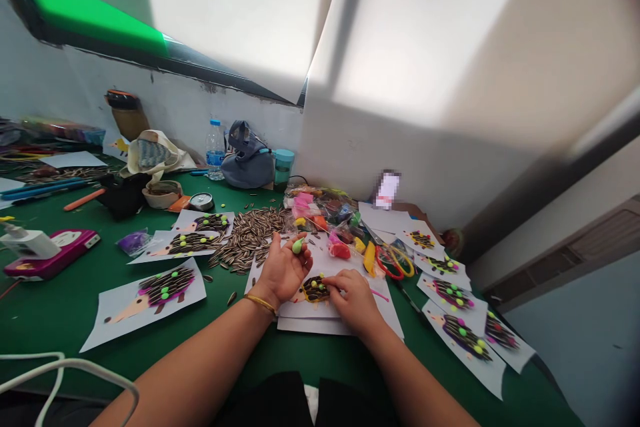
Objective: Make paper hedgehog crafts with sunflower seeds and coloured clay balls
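Note:
My left hand (286, 271) is turned palm up, its fingers curled around a lump of light green modelling clay (298, 245). Just right of it, my right hand (354, 295) reaches down to a hedgehog picture (314, 289) on white paper. Its fingers are bent together, with the fingertips on the picture; anything tiny between them is hidden. Sunflower seeds form the hedgehog's back, edged in yellow and dotted with light green balls. More white sheets (315, 325) lie beneath the picture. A heap of sunflower seeds (255, 233) spreads behind my left hand.
Finished-looking hedgehog pictures lie left (150, 293) and right (463, 337) on the green table (240, 367). Behind are bagged coloured clay (320, 203), scissors (395, 261), a water bottle (215, 153) and a blue-grey bag (247, 163). A pink power bank (55, 257) sits left.

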`<state>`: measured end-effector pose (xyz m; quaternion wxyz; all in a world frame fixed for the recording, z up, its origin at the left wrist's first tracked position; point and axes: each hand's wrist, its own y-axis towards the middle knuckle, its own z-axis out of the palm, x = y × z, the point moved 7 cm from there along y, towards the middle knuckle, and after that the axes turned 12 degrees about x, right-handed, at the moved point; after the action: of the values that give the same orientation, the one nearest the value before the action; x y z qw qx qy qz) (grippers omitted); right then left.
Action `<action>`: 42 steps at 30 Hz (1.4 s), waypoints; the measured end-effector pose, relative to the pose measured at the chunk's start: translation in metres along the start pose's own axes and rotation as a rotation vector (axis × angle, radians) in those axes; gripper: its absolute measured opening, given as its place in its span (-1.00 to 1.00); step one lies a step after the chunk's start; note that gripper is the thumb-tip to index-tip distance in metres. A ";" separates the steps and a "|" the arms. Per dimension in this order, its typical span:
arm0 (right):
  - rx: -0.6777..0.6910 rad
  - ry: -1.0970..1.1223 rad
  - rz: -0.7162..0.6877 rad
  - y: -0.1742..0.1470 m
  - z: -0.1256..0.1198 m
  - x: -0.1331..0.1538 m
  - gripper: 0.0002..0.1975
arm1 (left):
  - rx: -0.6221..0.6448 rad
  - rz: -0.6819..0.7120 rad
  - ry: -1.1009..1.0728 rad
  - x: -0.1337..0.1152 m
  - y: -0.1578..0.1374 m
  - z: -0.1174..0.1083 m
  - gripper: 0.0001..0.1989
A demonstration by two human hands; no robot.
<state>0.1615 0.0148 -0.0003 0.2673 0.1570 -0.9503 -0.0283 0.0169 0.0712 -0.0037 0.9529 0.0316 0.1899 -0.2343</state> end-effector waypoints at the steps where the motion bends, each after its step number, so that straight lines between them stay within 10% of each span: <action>1: -0.008 -0.001 0.001 -0.001 -0.001 0.000 -0.71 | 0.002 0.000 -0.002 0.000 0.000 0.000 -0.48; 32: -0.071 -0.005 -0.041 -0.008 -0.006 0.008 -0.67 | 0.002 0.016 0.040 -0.004 0.000 0.000 -0.67; 42: -0.177 0.165 0.148 0.000 -0.030 -0.060 -0.70 | -0.069 0.308 0.944 -0.046 0.013 -0.009 -0.74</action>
<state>0.2258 0.0348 -0.0049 0.3586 0.0640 -0.9280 -0.0790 -0.0178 0.1043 0.0048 0.7870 0.1303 0.6014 -0.0444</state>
